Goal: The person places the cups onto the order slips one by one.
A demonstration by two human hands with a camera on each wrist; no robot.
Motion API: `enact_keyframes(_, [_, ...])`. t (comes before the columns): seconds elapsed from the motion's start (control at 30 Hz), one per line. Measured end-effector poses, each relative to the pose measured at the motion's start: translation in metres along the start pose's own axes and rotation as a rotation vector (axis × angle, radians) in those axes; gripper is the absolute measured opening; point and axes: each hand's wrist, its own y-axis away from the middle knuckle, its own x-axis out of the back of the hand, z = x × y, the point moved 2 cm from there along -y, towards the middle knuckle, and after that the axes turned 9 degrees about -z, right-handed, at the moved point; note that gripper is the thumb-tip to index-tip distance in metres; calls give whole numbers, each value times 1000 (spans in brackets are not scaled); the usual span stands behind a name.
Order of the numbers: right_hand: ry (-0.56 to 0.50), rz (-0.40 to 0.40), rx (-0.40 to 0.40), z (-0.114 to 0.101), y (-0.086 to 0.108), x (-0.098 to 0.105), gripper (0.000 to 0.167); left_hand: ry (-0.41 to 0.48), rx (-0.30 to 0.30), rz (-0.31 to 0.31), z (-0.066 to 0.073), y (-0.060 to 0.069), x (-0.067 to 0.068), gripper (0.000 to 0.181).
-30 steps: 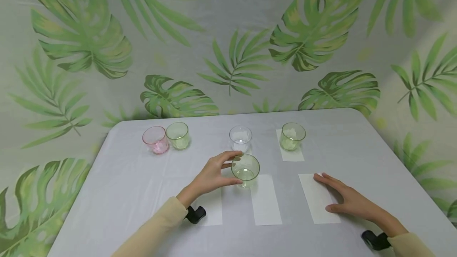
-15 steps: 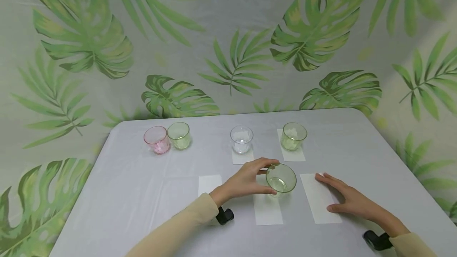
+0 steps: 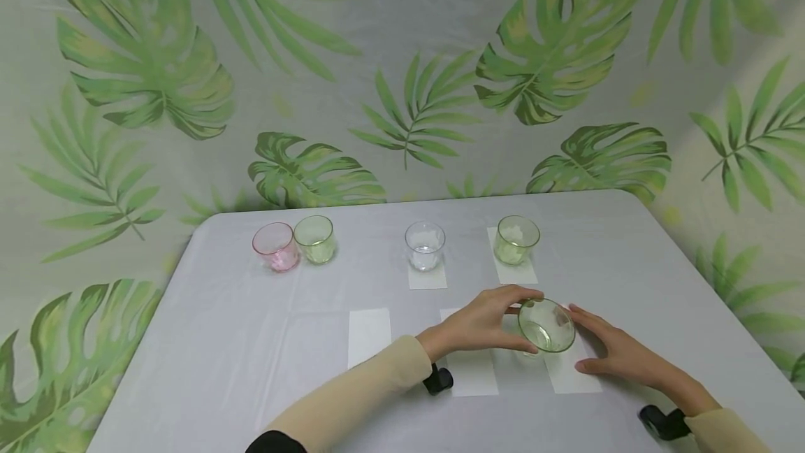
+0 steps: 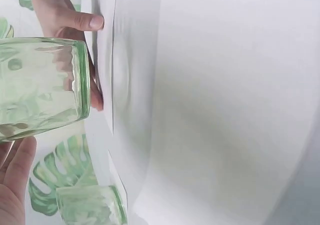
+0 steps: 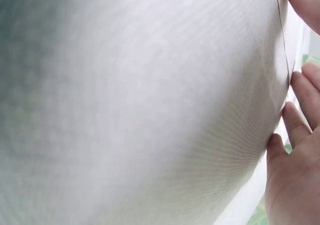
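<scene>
My right hand (image 3: 619,356) rests on the white paper (image 3: 574,376), fingers loosely spread; my left hand (image 3: 478,321) grips the green glass (image 3: 548,328) by its sides, off the worktop (image 3: 679,317), between both hands. Best keep it level, away from my right fingers; colourless glass (image 3: 425,249) stands farther off.

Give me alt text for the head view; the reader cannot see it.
Left hand holding a green glass beside the right hand, which rests on a white paper. Behind, a clear glass and another green glass stand on papers; farther left, a pink glass and a third green glass stand side by side.
</scene>
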Motion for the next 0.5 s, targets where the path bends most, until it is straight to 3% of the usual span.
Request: enact_keyframes(0.5, [-69, -13, 12, -1, 1, 0, 82, -19, 29, -38, -3, -32, -23, 74])
